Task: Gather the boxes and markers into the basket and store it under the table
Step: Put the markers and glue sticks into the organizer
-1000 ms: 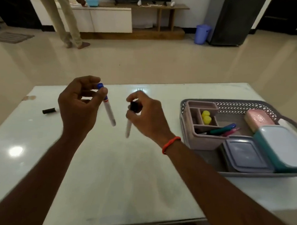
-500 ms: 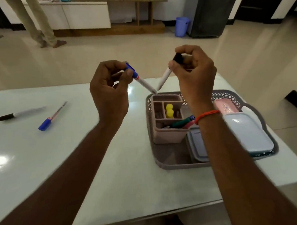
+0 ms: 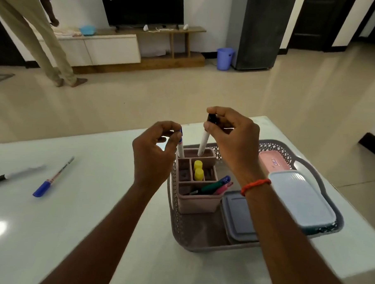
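Note:
A grey perforated basket (image 3: 179, 236) stands on the white table (image 3: 81, 234). Inside it are a pink divided organiser (image 3: 198, 203), a grey-lidded box (image 3: 239, 219), a teal box with a pale lid (image 3: 302, 200) and a pink box (image 3: 272, 163). My left hand (image 3: 153, 155) pinches a blue-capped marker (image 3: 180, 149), its tip inside the organiser's far compartment. My right hand (image 3: 234, 139) holds a black-capped marker (image 3: 203, 142) upright over the same compartment. Two more markers lie on the table at the left: a blue-capped one (image 3: 51, 179) and a black-capped one (image 3: 11, 175).
The organiser also holds two yellow-capped items (image 3: 198, 171) and several coloured pens (image 3: 217, 186). Beyond the table lies open floor, with a person's legs (image 3: 48, 56) at the far left, a TV cabinet (image 3: 113, 48), a blue bin (image 3: 224, 58) and a dark cabinet (image 3: 260, 31).
Both hands have carried their markers rightwards to the basket and turned them upright. The marker tips now dip into the organiser's far compartment.

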